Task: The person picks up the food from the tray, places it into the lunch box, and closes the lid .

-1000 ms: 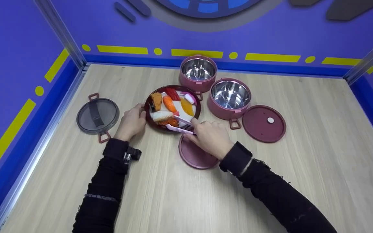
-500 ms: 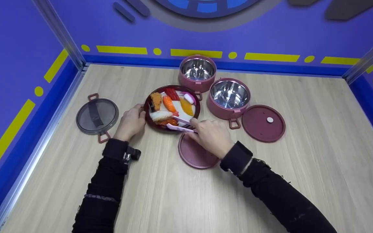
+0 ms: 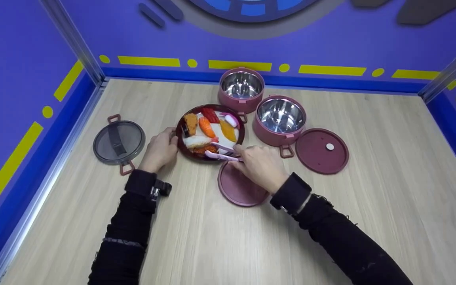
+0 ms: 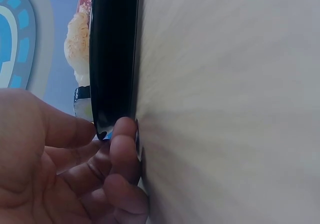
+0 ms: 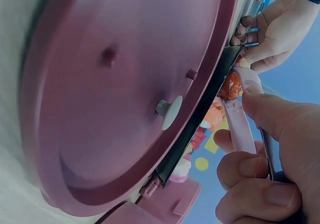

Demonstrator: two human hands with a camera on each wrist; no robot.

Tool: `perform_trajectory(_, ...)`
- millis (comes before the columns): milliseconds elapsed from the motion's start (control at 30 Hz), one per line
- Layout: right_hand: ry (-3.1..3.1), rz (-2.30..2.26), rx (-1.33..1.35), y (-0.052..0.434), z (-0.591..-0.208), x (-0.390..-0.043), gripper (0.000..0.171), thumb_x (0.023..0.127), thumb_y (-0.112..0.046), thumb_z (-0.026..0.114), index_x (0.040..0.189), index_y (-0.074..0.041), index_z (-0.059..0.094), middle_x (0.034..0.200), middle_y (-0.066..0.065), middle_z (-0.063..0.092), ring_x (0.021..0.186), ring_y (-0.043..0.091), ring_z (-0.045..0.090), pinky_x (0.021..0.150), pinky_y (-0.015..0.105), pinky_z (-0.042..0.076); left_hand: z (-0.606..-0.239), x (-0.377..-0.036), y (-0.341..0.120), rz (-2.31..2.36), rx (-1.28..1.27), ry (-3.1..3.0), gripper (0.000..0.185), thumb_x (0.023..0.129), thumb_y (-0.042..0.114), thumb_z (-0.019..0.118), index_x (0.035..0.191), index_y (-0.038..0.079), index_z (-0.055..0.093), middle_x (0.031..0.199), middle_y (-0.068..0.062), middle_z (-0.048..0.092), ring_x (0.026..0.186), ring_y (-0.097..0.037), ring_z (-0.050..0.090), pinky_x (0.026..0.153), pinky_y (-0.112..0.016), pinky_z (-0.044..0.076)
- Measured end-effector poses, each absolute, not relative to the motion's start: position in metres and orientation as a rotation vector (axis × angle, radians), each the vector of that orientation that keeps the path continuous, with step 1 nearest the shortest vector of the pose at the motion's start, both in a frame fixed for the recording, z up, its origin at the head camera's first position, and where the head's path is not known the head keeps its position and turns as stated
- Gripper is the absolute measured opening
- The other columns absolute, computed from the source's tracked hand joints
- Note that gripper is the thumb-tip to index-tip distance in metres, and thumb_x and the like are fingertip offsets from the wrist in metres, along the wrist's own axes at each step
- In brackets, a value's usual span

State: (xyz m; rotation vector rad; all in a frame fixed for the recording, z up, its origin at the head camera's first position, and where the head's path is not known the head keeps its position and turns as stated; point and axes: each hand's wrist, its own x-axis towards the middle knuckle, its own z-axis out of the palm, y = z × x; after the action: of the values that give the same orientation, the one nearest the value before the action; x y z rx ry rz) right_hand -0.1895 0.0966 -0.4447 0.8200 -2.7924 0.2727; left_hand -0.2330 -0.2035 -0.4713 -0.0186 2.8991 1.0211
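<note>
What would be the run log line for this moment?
left hand: holds plate rim | right hand: grips pink tongs over food

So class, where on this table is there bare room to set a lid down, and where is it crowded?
Bare wood lies near the front edge between the two sleeves, right of the round lid, and at the back left behind the grey lid. It is crowded mid-table, round the plate, both pots and both hands.
</note>
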Motion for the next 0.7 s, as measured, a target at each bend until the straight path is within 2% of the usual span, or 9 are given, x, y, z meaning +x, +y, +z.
perform_trajectory(400,-2.808,0.280,0.803,0.102,-0.440,-0.188,0.033,0.094,-0.048,0.075,0.098,-0.015,0.073,0.064,0.004,0.059,0.054,0.024,0.054,0.046,0.043,0.042,-0.462,-0.230,-0.202,1.044,-0.021,2.909,0.048,0.108,0.017,0.047,0.153,0.002,0.048,0.147,-0.025,0.059,0.138,-0.045,0.055,0.117,-0.054,0.042)
perform_trajectory(600,-2.837,0.309,0.779,0.105,-0.434,-0.187,0.031,0.095,-0.047,0.075,0.100,-0.016,0.074,0.064,0.001,0.056,0.053,0.022,0.051,0.044,0.039,0.037,-0.454,-0.229,-0.199,1.058,-0.048,2.949,0.051,0.106,0.018,0.053,0.152,0.000,0.048,0.122,-0.024,0.069,0.117,-0.041,0.065,0.105,-0.052,0.049)
perform_trajectory(700,-2.848,0.331,0.778,0.106,-0.432,-0.187,0.031,0.095,-0.045,0.076,0.103,-0.015,0.074,0.063,-0.001,0.052,0.052,0.020,0.047,0.044,0.035,0.032,-0.448,-0.228,-0.195,1.068,-0.026,2.980,0.051,0.105,0.018,0.055,0.152,-0.002,0.049,0.126,-0.026,0.065,0.120,-0.041,0.062,0.106,-0.053,0.048)
